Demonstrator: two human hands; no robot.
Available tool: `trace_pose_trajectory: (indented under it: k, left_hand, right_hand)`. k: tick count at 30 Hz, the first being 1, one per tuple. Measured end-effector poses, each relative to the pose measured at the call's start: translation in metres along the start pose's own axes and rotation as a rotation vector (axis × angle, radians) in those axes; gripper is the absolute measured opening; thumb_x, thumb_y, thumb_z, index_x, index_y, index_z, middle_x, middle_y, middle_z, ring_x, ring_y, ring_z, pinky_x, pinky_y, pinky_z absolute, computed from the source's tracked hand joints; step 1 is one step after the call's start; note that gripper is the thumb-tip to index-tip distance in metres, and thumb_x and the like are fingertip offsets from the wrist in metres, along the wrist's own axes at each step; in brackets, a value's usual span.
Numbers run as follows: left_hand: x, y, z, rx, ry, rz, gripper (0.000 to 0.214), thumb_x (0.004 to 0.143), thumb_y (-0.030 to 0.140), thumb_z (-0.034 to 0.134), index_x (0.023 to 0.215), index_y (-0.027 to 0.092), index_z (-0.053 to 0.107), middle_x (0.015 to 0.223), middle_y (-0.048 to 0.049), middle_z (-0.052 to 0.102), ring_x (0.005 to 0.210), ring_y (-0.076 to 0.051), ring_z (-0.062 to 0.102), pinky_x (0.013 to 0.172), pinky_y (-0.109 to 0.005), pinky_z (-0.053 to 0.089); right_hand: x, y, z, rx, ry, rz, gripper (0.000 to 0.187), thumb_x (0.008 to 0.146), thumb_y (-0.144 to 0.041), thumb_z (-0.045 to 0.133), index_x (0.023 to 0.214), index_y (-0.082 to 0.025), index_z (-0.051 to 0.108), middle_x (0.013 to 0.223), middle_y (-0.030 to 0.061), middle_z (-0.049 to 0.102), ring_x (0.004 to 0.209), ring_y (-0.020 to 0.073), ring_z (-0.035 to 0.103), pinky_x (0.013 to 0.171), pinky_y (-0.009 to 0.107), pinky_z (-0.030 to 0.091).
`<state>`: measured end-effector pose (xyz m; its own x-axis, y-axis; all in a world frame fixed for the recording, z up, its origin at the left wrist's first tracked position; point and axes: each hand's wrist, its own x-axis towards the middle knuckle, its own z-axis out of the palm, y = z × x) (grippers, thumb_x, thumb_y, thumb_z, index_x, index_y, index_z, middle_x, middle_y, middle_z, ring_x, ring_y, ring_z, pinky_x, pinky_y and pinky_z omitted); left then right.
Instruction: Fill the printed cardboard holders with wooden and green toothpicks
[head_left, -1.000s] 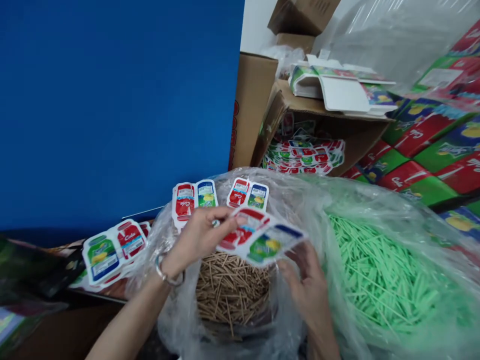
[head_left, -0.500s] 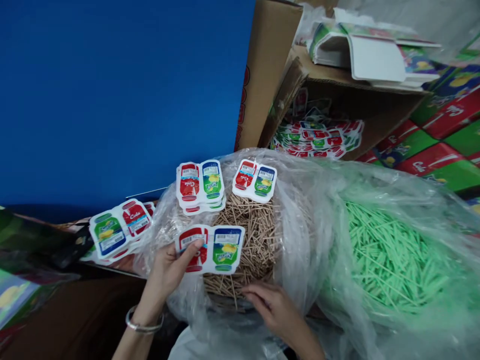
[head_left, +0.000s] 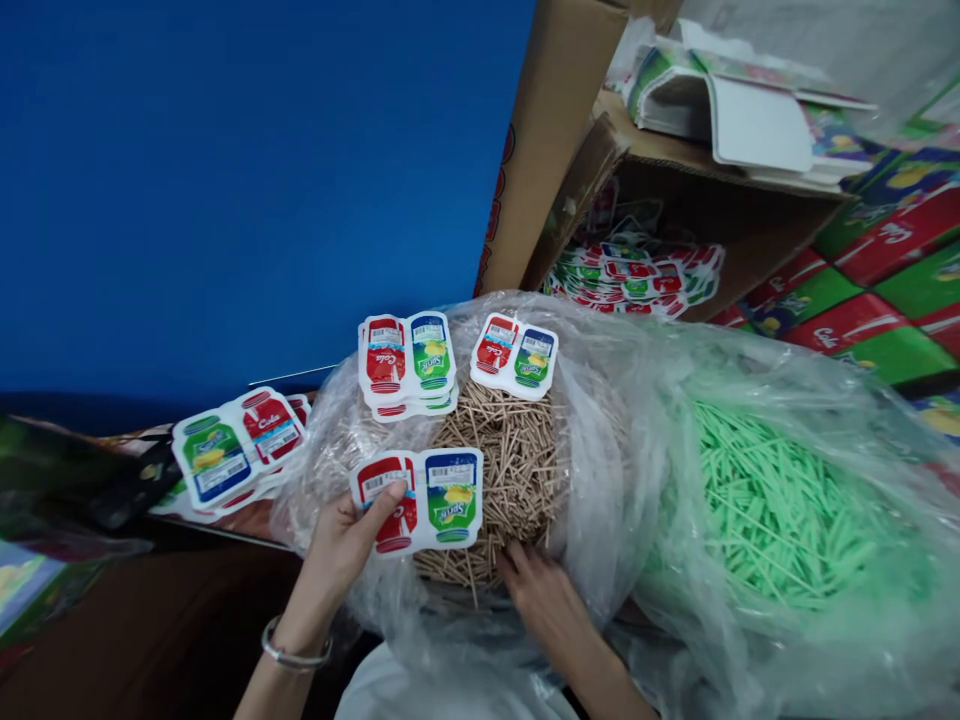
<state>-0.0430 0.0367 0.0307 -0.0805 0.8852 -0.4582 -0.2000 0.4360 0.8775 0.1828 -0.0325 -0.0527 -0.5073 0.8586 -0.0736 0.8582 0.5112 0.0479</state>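
My left hand (head_left: 341,545) is closed on a printed card (head_left: 420,497) with a red cola picture and a green lemon-drink picture, thumb on its red half. It holds the card flat over a clear plastic bag (head_left: 600,400) of brown wooden sticks (head_left: 510,470). My right hand (head_left: 536,590) reaches into the brown sticks at the pile's near edge; its fingertips are buried among them. A small stack of the same cards (head_left: 407,365) and a single card (head_left: 516,355) lie on the far side of the pile.
A bag of green sticks (head_left: 772,500) lies to the right. More cards (head_left: 236,450) lie at the left on a dark surface. Behind stand a blue panel (head_left: 247,180), an open cardboard box (head_left: 675,210) holding many cards, and stacked printed cartons (head_left: 877,290).
A second ago both hands held the card up over the bag. My left hand has since brought it down and left, flat; my right hand let go and moved into the brown sticks.
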Motion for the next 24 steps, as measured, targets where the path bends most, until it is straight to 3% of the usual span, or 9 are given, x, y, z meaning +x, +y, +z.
trace_pose_trajectory:
  k: [6, 10, 15, 21, 24]
  left_hand:
    - [-0.001, -0.007, -0.006, -0.036, -0.023, -0.019, 0.031, 0.057, 0.042, 0.078, 0.067, 0.013, 0.073, 0.054, -0.0013, 0.072, 0.046, -0.017, 0.066, 0.049, -0.024, 0.055]
    - [-0.003, -0.013, -0.011, -0.061, 0.005, -0.014, 0.029, 0.058, 0.04, 0.079, 0.069, 0.014, 0.073, 0.056, -0.0007, 0.073, 0.047, -0.016, 0.066, 0.048, -0.023, 0.055]
    - [-0.002, -0.011, -0.009, -0.088, 0.038, -0.019, 0.031, 0.057, 0.041, 0.079, 0.07, 0.013, 0.072, 0.056, -0.0009, 0.073, 0.048, -0.018, 0.067, 0.049, -0.024, 0.056]
    - [-0.004, -0.011, -0.004, -0.065, 0.033, -0.032, 0.031, 0.056, 0.04, 0.08, 0.068, 0.012, 0.071, 0.055, -0.0018, 0.073, 0.048, -0.02, 0.068, 0.048, -0.026, 0.056]
    - [-0.006, -0.013, -0.007, -0.095, 0.052, -0.046, 0.031, 0.057, 0.039, 0.079, 0.071, 0.012, 0.071, 0.057, -0.0019, 0.074, 0.05, -0.02, 0.069, 0.05, -0.027, 0.056]
  right_hand:
    - [0.006, -0.011, 0.001, -0.06, -0.032, -0.022, 0.024, 0.073, 0.001, 0.051, 0.093, -0.008, 0.063, 0.083, 0.0143, 0.063, 0.068, 0.025, 0.06, 0.055, 0.036, 0.048]
    - [0.0, -0.012, 0.006, -0.047, 0.02, 0.01, 0.033, 0.074, 0.001, 0.053, 0.104, -0.01, 0.06, 0.092, 0.0125, 0.062, 0.077, 0.0235, 0.058, 0.067, 0.036, 0.048]
    - [-0.006, -0.015, 0.013, -0.011, 0.109, 0.121, 0.029, 0.073, -0.001, 0.055, 0.097, -0.016, 0.063, 0.094, 0.0084, 0.063, 0.08, 0.0226, 0.056, 0.071, 0.035, 0.046]
    - [-0.015, -0.016, 0.024, -0.048, 0.198, 0.063, 0.035, 0.075, -0.005, 0.053, 0.108, -0.015, 0.059, 0.107, 0.0086, 0.062, 0.099, 0.0245, 0.052, 0.09, 0.039, 0.039]
    - [-0.023, -0.014, 0.034, -0.064, 0.245, 0.06, 0.033, 0.075, -0.004, 0.052, 0.105, -0.015, 0.06, 0.103, 0.0092, 0.063, 0.1, 0.0251, 0.053, 0.091, 0.04, 0.038]
